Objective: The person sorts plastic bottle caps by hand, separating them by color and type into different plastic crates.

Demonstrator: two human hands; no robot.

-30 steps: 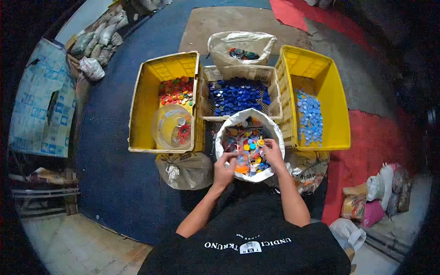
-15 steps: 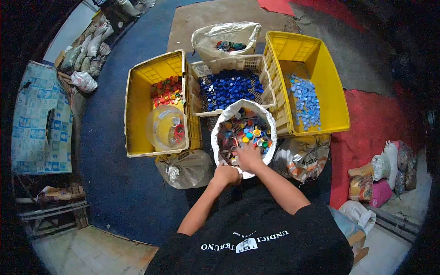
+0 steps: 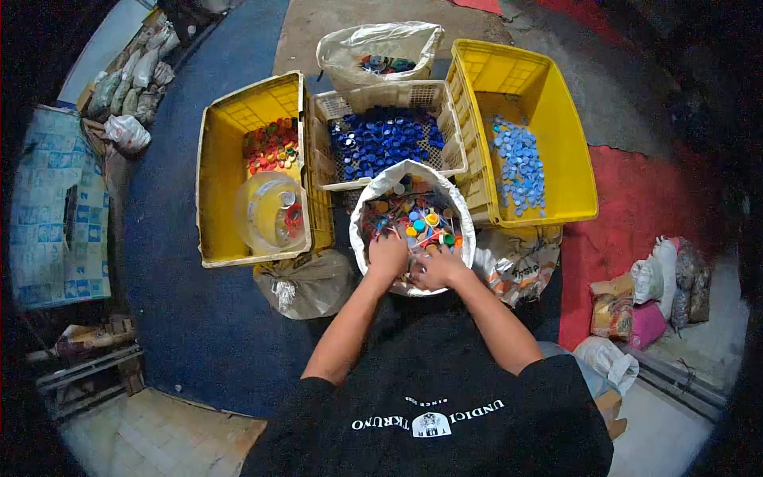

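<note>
A white sack (image 3: 467, 256) with a rolled rim holds mixed bottle caps (image 3: 419, 226) in yellow, teal, orange, red and other colours. Both my hands are inside it, at the near side. My left hand (image 3: 388, 257) reaches down among the caps, its fingertips mostly hidden. Beside it, my right hand (image 3: 435, 268) rests on the caps, fingers bent and somewhat apart, with no held cap visible. Just beyond the sack, dark blue caps (image 3: 385, 143) fill the bottom of a white slatted crate (image 3: 322, 111).
A yellow crate (image 3: 208, 183) at left holds red and orange caps (image 3: 272, 145) and a clear plastic container (image 3: 269, 208). Light blue caps (image 3: 518, 168) lie in the right yellow crate (image 3: 568, 151). Behind stands another sack (image 3: 338, 56). Tied bags (image 3: 306, 285) flank the front.
My left hand has moved from the sack's near rim into the caps. My right hand has shifted slightly, staying inside. The whole view has moved a little.
</note>
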